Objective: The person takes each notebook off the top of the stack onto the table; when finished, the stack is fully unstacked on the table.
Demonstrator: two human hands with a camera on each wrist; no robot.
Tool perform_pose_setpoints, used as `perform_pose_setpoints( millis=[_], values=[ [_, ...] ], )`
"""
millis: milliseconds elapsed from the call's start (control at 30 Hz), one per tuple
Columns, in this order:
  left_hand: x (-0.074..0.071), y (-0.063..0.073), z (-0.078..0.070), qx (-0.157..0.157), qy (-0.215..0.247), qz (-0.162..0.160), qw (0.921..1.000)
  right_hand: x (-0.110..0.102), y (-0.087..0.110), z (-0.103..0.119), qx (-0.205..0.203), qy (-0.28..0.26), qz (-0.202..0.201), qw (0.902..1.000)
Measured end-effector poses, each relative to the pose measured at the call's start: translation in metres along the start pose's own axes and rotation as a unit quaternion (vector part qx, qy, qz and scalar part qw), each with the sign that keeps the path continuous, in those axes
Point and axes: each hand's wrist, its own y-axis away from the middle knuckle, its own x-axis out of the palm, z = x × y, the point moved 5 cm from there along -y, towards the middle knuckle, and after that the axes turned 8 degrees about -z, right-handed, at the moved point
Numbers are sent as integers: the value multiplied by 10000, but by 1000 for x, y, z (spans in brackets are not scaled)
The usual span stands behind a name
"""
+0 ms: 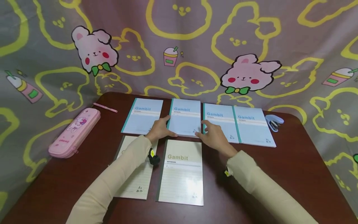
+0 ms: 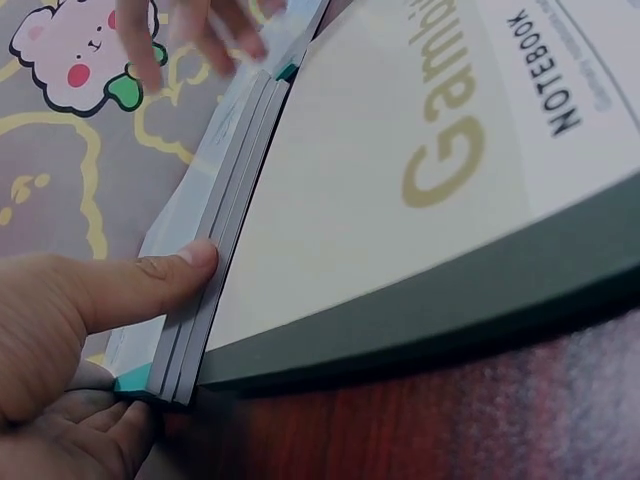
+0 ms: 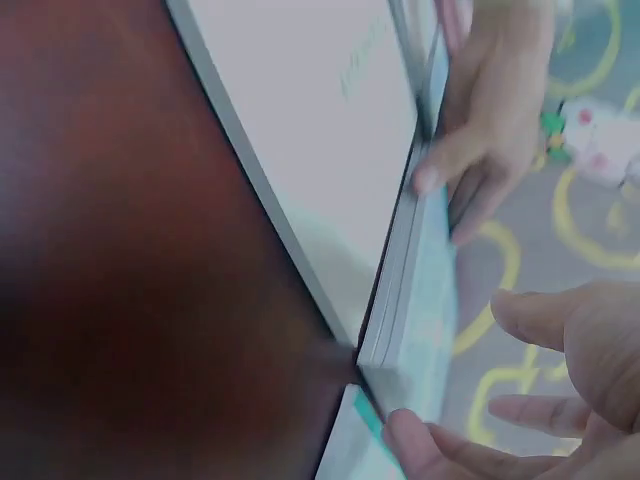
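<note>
A stack of blue Gambit notebooks [image 1: 184, 116] lies in the back row, second from the left. My left hand [image 1: 160, 128] grips its front left corner. In the left wrist view, the left thumb [image 2: 150, 290] presses the stacked page edges [image 2: 225, 235], with the fingers round the spine side. By the front right corner is my right hand [image 1: 213, 135], its fingers [image 3: 540, 320] spread and loosely bent, holding nothing. Closer to me lie a cream Gambit notebook [image 1: 181, 174] and another cream notebook [image 1: 137, 180], partly hidden under the left sleeve.
More blue notebooks lie left [image 1: 144, 116] and right [image 1: 221, 123] of the stack, with another [image 1: 254, 126] at the far right. A blue stapler [image 1: 274, 121] sits beside that one. At the left are a pink pencil case [image 1: 74, 133] and a pink pen [image 1: 105, 107]. Patterned cloth [image 1: 195, 71] hangs behind.
</note>
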Motion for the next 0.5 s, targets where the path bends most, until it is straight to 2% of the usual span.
perform_pose_setpoints(
  millis=[133,300,500],
  values=[
    [4,0,0,-35,64,53,10000,15,-30,-13,658,145,392,9970],
    [6,-2,0,-95,42,61,9999,27,-48,-11,1239,319,549,9903],
    [2,-4,2,-87,-46,-80,9999,41,-57,-3,1210,884,662,9865]
  ],
)
